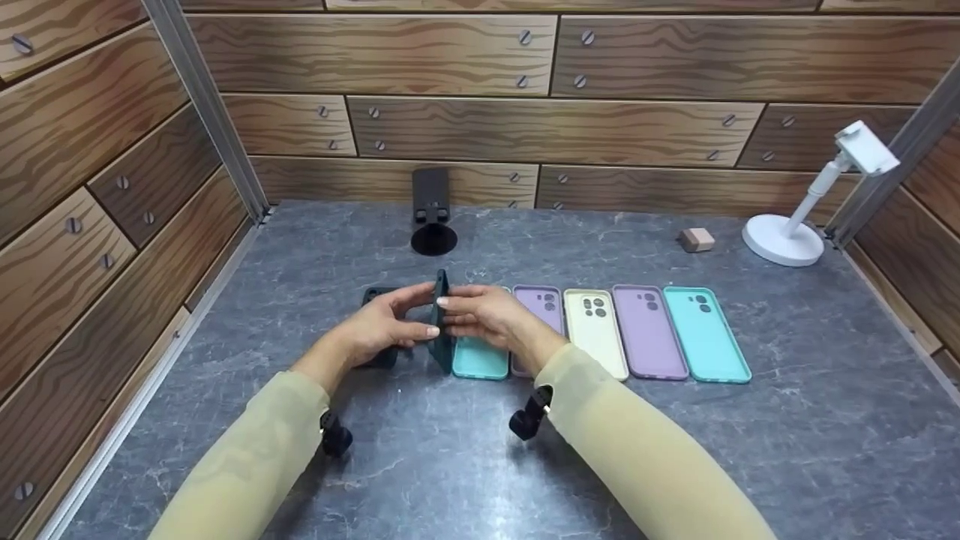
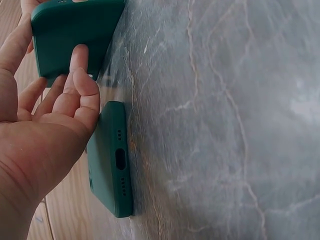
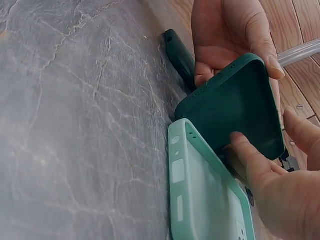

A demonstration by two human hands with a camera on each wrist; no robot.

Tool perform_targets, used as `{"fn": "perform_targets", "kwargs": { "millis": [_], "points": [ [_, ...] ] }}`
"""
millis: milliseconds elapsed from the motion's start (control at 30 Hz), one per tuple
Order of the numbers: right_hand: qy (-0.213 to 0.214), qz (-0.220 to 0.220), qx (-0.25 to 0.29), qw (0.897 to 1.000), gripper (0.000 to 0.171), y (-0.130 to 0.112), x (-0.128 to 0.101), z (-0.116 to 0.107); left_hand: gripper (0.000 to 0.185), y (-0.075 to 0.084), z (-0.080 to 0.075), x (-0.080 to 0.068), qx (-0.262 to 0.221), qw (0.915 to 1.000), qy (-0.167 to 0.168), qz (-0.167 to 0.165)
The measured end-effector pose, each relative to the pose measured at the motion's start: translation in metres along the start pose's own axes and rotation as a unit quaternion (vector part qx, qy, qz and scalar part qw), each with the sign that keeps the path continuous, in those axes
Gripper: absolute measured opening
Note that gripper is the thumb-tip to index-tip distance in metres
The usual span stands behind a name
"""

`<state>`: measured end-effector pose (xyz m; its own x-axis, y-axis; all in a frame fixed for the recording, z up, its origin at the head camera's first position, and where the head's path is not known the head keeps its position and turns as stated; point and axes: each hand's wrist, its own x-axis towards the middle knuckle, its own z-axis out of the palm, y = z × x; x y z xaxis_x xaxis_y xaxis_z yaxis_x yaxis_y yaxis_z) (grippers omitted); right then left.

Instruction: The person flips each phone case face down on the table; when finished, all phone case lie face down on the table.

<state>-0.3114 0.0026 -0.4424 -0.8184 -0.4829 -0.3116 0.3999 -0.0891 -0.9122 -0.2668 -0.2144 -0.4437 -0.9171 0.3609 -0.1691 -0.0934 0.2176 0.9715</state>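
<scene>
A dark green phone case [image 1: 441,346] stands on its edge between both hands, its hollow side facing right. My left hand [image 1: 379,324] holds it from the left, thumb at its edge and fingers against its back. My right hand [image 1: 491,311] touches the case's inside [image 3: 220,110] with extended fingers; its upper digit is raised near the far edge. Under the left hand lies a second dark green phone case [image 2: 111,160], partly hidden by that hand in the head view. Just right of the held case, partly below the right hand, is an aqua phone case [image 1: 480,361].
Farther right in the row lie a purple case [image 1: 536,300], a cream case [image 1: 596,334], another purple case [image 1: 650,334] and another aqua case [image 1: 707,334]. Behind stand a black phone stand [image 1: 431,196], a small beige block [image 1: 697,240] and a white stand [image 1: 782,241]. Wood-patterned walls [image 1: 450,127] enclose the table.
</scene>
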Motion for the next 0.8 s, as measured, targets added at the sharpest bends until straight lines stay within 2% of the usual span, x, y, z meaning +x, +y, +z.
{"fn": "perform_targets", "kwargs": {
  "millis": [400,600,800],
  "points": [
    [0.006,0.016,-0.016,1.0,0.061,-0.0034,-0.0013,0.0027,0.085,-0.0005,-0.0014,0.0004,0.012,0.9999,-0.002,0.005],
    [0.017,0.023,-0.066,0.997,0.065,-0.0043,-0.0041,0.0021,0.085,0.0001,-0.0016,0.0,0.013,0.9999,-0.001,0.001],
    [0.011,0.023,-0.107,0.994,0.061,-0.0043,-0.003,0.0041,0.084,-0.0003,-0.0031,-0.003,0.013,0.9999,0.007,-0.005]
  ]
}}
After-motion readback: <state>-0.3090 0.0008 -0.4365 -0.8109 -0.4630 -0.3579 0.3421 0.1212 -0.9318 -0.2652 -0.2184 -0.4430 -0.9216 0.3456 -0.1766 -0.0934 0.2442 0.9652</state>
